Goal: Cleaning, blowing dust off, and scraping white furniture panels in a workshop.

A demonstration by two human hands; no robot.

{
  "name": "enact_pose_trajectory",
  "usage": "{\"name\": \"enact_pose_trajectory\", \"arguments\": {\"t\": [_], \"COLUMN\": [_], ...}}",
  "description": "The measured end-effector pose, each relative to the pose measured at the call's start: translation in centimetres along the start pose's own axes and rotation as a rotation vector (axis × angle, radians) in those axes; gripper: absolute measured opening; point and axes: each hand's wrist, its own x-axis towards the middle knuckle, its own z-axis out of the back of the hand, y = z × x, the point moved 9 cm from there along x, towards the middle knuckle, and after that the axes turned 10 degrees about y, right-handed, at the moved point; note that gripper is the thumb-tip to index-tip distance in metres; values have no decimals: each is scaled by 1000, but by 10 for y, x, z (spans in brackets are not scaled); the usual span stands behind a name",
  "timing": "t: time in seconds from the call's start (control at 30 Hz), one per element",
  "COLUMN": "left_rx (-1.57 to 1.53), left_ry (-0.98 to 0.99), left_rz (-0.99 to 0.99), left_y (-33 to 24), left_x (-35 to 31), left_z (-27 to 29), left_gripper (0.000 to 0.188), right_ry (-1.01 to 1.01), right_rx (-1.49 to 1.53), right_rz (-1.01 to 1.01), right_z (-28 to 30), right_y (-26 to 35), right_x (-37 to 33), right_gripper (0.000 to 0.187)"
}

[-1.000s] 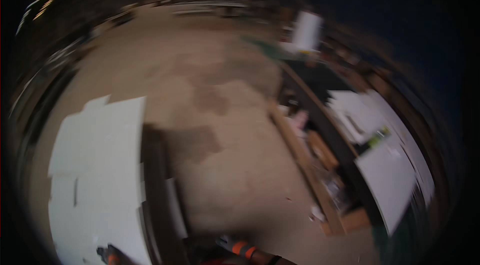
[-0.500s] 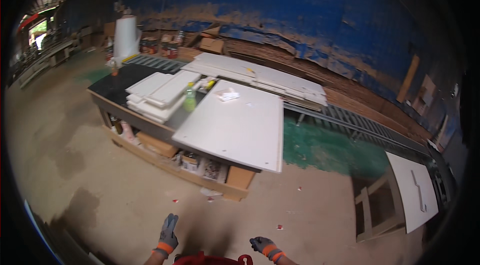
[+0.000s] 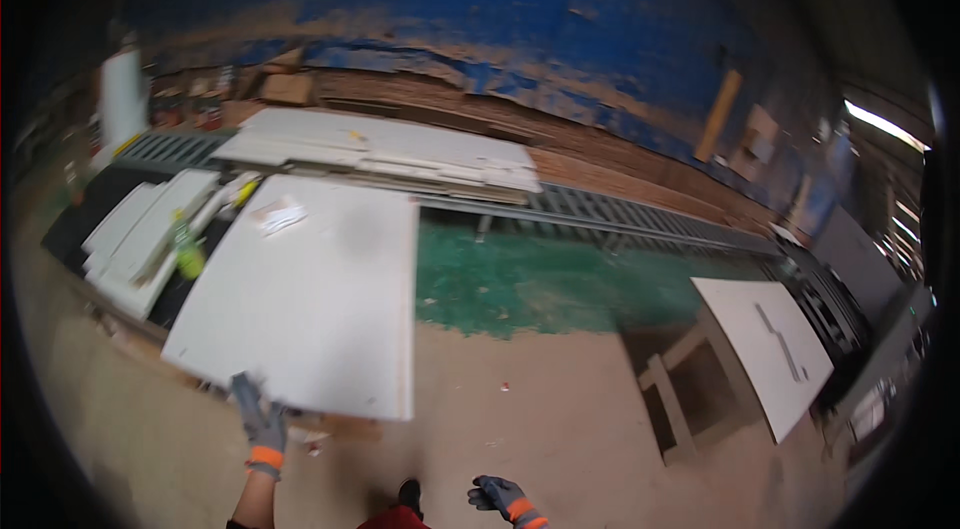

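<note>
Hands (image 3: 262, 426) gloved, the left's contact with the large white panel (image 3: 315, 304) unclear

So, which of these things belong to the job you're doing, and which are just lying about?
Probably the job:
- large white panel
- left hand, at its near edge, contact unclear
- right hand, seemingly empty

Apparently just lying about:
- green bottle
- paper on that panel
- cardboard box

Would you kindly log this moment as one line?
left hand: at edge of large white panel, contact unclear; right hand: over floor, nothing visibly held; nearby: green bottle, roller conveyor
</note>
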Motion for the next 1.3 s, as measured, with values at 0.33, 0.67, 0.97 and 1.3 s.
{"name": "enact_pose_trajectory", "arguments": {"t": [0.33,0.67,0.97,1.3], "left_rx": [465,845,887,811], "left_ry": [189,450,386,309], "left_rz": [87,344,365,374], "left_y": [-32,-78,-86,-93], "left_x": [197,226,206,217], "left_z": [-169,-302,-284,-280], "left_gripper": [63,64,64,61], "right_ry": [-521,-584,-281,560], "right_rx": [-4,252,-488,-1063], "right_rz": [-366,-436,-79,827], "right_z": [239,370,420,-59], "right_y": [-94,-63,313,593], "right_x": [-26,-26,351,518], "right_gripper": [49,33,51,33]}}
